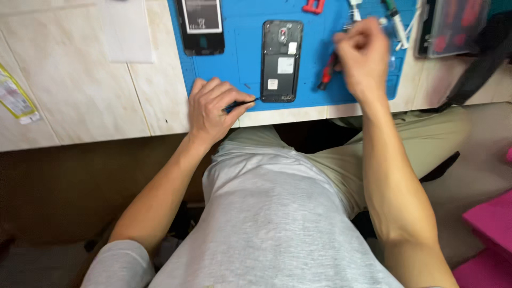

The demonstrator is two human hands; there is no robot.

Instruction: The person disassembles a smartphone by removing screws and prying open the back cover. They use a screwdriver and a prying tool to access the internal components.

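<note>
left hand [213,109] pinching thin black pry tool [241,104] at blue mat's [240,58] front edge | right hand [362,56] fisted, blurred, contents unclear | opened phone [281,61]: light, rigid, fragile internals — grip by side edges

Two hands are showing: the left hand [213,106] and the right hand [362,53]. One thin dark tool [240,104] is sitting in the left hand. One blue work mat [245,48] is lying on the tabletop [74,80]. Two opened phone parts are lying on the mat: one phone body with its back off [281,61] and one dark slab with a pale label [201,25]. One red-handled tool [326,72] is lying beside the right hand, and one red clip [314,5] is sitting at the top edge. One clear-lidded case [453,26] is standing at the right. One yellow-edged packet [16,98] is lying at the left, and one white sheet [128,32] near it.
</note>
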